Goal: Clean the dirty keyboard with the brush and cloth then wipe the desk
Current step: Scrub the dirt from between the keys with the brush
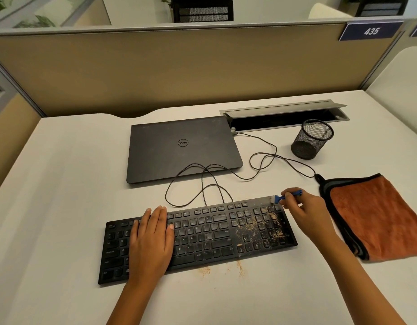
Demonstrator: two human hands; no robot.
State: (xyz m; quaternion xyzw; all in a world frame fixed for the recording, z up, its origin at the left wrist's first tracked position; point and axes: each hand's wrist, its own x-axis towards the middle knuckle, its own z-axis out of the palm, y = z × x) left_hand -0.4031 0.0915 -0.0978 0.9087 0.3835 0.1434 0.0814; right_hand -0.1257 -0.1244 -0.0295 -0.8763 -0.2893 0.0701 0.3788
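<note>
While the left hand (pixel 151 240) lies flat with straight fingers on the left half of the black keyboard (pixel 202 233), the right hand (pixel 303 212) pinches a small blue brush (pixel 287 196) at the keyboard's far right corner. That right grip is clamped on the blue handle, and the pale bristle end points left, touching the top edge of the keyboard above the number pad. The left grip holds nothing; its palm and fingers press down on the keys.

Tan crumbs (pixel 270 225) are scattered over the number pad and the keys just left of it, and more crumbs (pixel 226 268) lie in thin streaks on the white table (pixel 62 184) just in front of the keyboard's near edge.

An orange cloth (pixel 376 214) with a dark border lies folded on the table to the right of the keyboard, close to the right wrist but apart from it. Behind the keyboard sits a closed dark laptop (pixel 181 148), and the keyboard's thin black cable (pixel 261 158) loops across the table between the two. A black mesh pen cup (pixel 312 139) stands to the right of the laptop, in front of an open grey cable tray (pixel 285 111) set into the table.
</note>
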